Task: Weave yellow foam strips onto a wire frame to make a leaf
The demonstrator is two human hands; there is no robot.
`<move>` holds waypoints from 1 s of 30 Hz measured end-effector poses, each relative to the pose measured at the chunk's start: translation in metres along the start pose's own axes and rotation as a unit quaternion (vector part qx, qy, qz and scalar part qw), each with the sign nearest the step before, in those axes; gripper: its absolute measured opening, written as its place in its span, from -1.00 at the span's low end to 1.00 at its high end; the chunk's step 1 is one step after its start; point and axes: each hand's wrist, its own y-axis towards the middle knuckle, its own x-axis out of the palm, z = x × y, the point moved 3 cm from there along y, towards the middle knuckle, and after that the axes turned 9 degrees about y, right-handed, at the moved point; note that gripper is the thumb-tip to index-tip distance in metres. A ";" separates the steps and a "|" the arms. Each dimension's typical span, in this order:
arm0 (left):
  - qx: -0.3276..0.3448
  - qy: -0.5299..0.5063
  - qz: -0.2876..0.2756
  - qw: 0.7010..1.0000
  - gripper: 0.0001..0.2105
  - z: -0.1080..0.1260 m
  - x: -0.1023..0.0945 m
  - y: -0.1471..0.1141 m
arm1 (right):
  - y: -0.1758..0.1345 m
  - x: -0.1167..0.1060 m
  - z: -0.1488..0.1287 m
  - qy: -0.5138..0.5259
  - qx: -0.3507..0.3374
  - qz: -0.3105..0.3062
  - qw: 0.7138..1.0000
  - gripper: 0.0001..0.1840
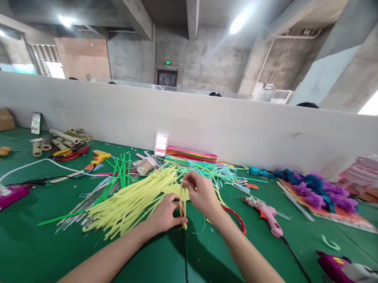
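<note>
Between my two hands, yellow pipe cleaners stand roughly upright, bunched at the lower end. My right hand pinches their top with thumb and fingertips. Lower down, my left hand curls its thumb and fingers round the bottom part. A thin dark line runs below it toward me; whether it is a stem or a table seam I cannot tell. A large pile of loose yellow pipe cleaners lies beside my left hand. Partly hidden behind my right forearm is a curved red handle.
A pink glue gun lies at right, and a yellow glue gun at back left. Green pipe cleaners lie behind the yellow pile. Purple fuzzy pieces rest far right. A white partition bounds the green table.
</note>
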 end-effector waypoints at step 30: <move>0.021 0.042 0.017 0.999 -0.81 0.009 -0.005 -0.002 | 0.004 -0.017 0.018 0.080 0.029 -0.038 0.996 -0.93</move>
